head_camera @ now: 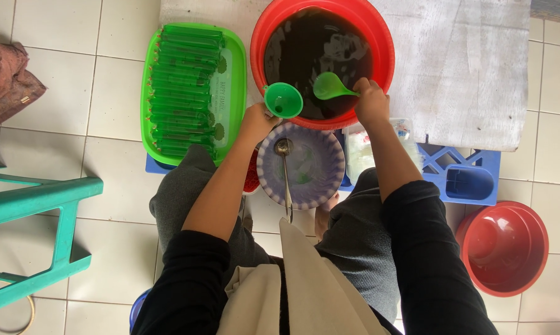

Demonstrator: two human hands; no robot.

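My left hand (256,121) holds a green funnel (284,100) over the near rim of a big red basin (382,46) full of dark liquid (311,49). In my right hand (370,102) is a green ladle (329,85), its scoop just above the dark liquid beside the funnel. Below the hands a purple-rimmed bowl (333,170) with a metal spoon (285,170) rests between my knees. A green tray (235,74) at the left carries several long green filled tubes (184,87) laid side by side.
A blue plastic stool (472,177) sits under the bowl and tray, with a clear packet (362,149) on it. An empty red bowl (503,245) lies at the right on the tiled floor. A teal chair frame (44,211) stands at the left, a cloth (4,77) above it.
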